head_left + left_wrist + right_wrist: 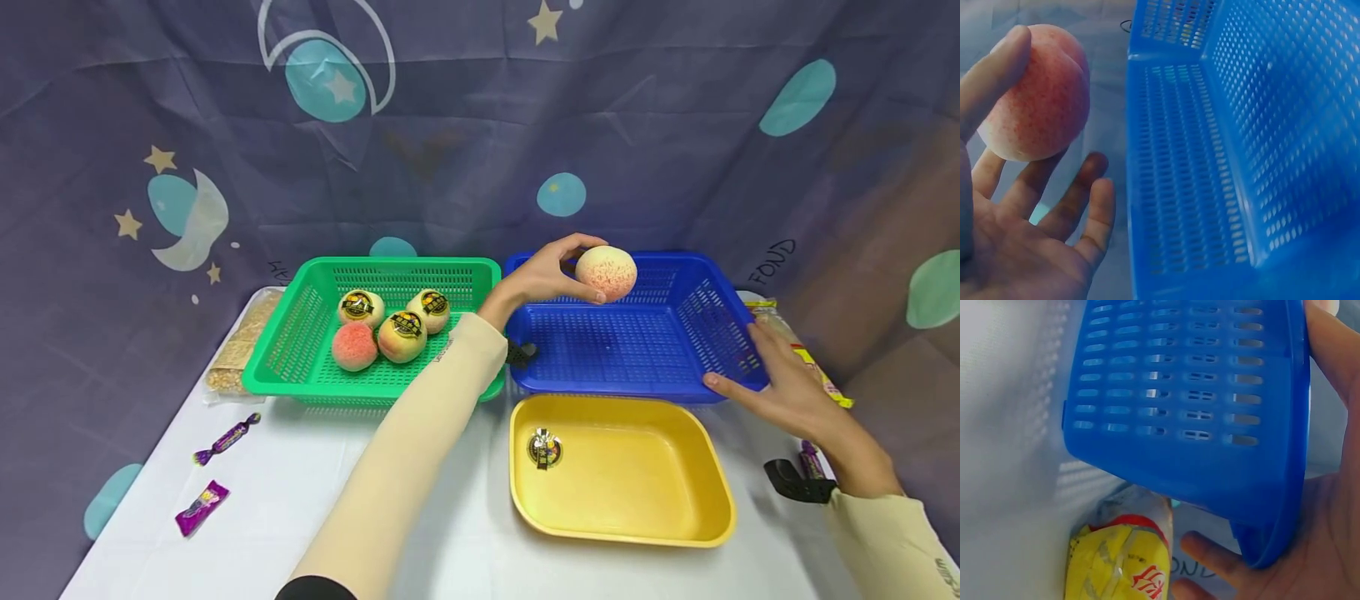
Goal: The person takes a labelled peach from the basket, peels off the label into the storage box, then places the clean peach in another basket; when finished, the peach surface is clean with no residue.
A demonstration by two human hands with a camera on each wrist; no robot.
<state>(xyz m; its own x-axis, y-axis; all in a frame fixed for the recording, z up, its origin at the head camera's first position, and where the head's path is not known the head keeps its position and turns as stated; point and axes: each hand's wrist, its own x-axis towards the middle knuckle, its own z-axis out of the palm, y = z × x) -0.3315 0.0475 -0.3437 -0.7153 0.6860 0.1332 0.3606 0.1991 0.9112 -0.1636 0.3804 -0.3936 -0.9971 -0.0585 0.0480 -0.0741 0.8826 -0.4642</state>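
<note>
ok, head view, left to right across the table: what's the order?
Two purple candies → snack bar pack → green basket holding four fruits → peach in the left hand, over the blue basket → right hand on that basket's right rim → yellow packet.

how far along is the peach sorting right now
Done so far: a sticker lies in the yellow tray, and the blue basket holds nothing yet. In hand: the left hand holds a bare peach over the blue basket, whose corner the right hand grips. Left: four peaches in the green basket, three with stickers.
</note>
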